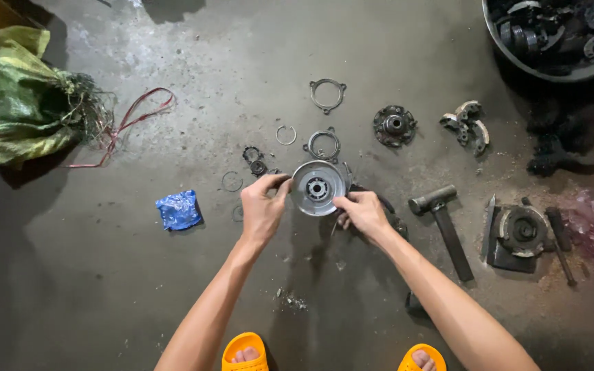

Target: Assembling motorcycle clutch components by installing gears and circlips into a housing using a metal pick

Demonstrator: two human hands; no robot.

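Note:
A round grey metal disc (318,187) with a bearing hub in its middle is held just above the concrete floor. My left hand (261,206) pinches its left rim and my right hand (362,211) grips its lower right rim. Beyond the disc lie a flanged metal ring (323,145), a second flanged ring (327,95), an open snap ring (285,135), a small dark bearing (256,165) and a thin wire ring (232,181). A dark part under my right hand is mostly hidden.
A hammer (443,223) lies right of my hands, next to a round part on a metal plate (520,233). A dark hub (394,125), brake shoes (468,125), a bowl of parts (551,38), a blue rag (179,209) and a green sack (12,96) are around.

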